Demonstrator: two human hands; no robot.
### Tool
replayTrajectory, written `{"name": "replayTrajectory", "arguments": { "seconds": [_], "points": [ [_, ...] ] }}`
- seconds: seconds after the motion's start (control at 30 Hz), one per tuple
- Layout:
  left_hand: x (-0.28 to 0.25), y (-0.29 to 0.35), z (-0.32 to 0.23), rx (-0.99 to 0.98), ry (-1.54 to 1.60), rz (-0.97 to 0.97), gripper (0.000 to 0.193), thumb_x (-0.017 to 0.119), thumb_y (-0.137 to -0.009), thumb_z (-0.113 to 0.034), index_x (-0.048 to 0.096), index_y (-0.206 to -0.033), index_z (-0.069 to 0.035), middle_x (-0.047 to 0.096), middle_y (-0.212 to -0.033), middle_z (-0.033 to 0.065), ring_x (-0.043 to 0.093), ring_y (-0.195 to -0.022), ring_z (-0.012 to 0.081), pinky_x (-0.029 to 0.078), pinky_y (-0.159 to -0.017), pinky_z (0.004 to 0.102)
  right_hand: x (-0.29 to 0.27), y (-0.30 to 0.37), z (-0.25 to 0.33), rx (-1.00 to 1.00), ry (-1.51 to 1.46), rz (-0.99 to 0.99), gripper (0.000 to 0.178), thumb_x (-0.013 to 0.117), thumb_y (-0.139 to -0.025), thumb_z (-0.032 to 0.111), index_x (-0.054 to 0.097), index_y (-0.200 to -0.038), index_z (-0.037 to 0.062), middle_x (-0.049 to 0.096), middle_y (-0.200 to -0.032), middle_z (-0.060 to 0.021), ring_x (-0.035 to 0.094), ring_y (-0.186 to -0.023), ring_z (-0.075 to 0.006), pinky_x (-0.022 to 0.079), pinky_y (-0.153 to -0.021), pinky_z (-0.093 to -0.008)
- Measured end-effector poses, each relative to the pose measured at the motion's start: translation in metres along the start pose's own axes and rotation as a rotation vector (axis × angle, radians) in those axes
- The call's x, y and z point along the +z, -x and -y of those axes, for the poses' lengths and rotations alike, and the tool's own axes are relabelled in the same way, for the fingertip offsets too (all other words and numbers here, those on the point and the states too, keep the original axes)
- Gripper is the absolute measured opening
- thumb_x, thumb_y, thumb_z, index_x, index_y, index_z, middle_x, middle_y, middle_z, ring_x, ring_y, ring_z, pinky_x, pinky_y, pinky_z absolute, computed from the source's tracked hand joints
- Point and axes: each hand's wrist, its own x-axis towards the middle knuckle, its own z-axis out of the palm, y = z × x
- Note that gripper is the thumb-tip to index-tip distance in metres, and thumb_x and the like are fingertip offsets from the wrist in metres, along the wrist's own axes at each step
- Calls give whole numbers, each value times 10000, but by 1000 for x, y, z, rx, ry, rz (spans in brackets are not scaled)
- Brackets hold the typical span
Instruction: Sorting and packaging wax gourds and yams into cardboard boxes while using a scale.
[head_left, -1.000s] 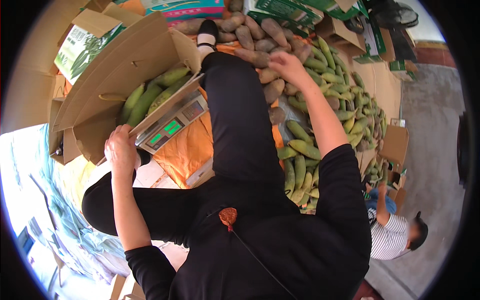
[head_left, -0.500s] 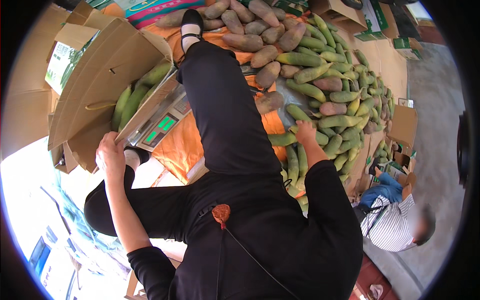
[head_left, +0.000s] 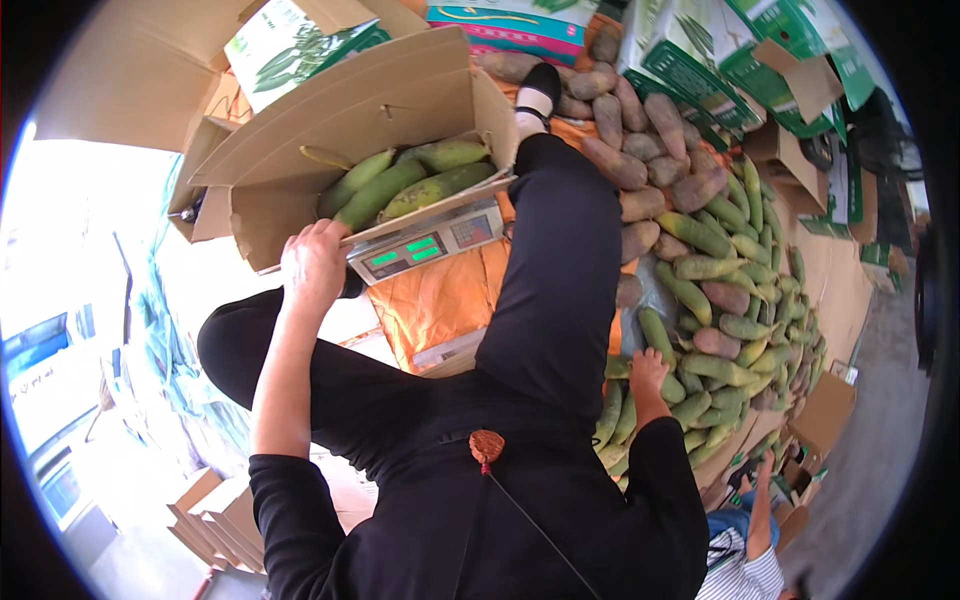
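Gripping the near-left rim of the open cardboard box (head_left: 360,110), the left hand (head_left: 314,265) has its fingers hooked narrowly over the edge. And look inside: at least four green radishes (head_left: 385,190) lie together in the right half of that box, side by side and slightly overlapping, with bare cardboard rising behind them. The box stands over a digital scale (head_left: 430,245), its panel poking out on the near side with green displays aglow, its platform hidden beneath. Under the scale spreads an orange sheet (head_left: 430,310).

Over on the right, the right hand (head_left: 650,375) is down at the near-left edge of a big pile of green radishes (head_left: 745,330), fingers bent and touching; whether they close on one, I can't tell from here. That pile runs out over flattened cardboard (head_left: 835,270), a few reddish ones mixed in.

Farther off, reddish-skinned roots (head_left: 620,165) crowd up beside the black shoe (head_left: 540,85), and beyond the shoe sits a blue-and-pink carton (head_left: 515,35). Green printed cartons (head_left: 690,60) stand at far right, contents out of sight. At near left, more brown boxes (head_left: 215,520) stand together, and at near right another person in a striped shirt (head_left: 745,575) is partly in view.
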Motion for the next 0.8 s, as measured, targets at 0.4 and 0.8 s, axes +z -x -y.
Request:
{"name": "replayTrajectory", "arguments": {
  "seconds": [0.4,0.8],
  "points": [
    [5,5,8,37,-11,-34,96,666,-734,-95,603,-804,-77,598,-807,78,604,-851,265,452,-748,401,-51,0,-40,220,-275,-221,357,729,-718,109,586,-1045,100,498,-1152,-104,474,-1121,-316,484,-872,-426],
    [-21,11,20,-39,41,-46,194,699,-728,-141,614,-876,-48,603,-859,95,579,-914,290,422,-841,412,-113,-13,-56,270,-1063,-764,450,721,-759,51,567,-1181,25,510,-1119,-140,548,-1005,-302,450,-884,-401]
  ]
}}
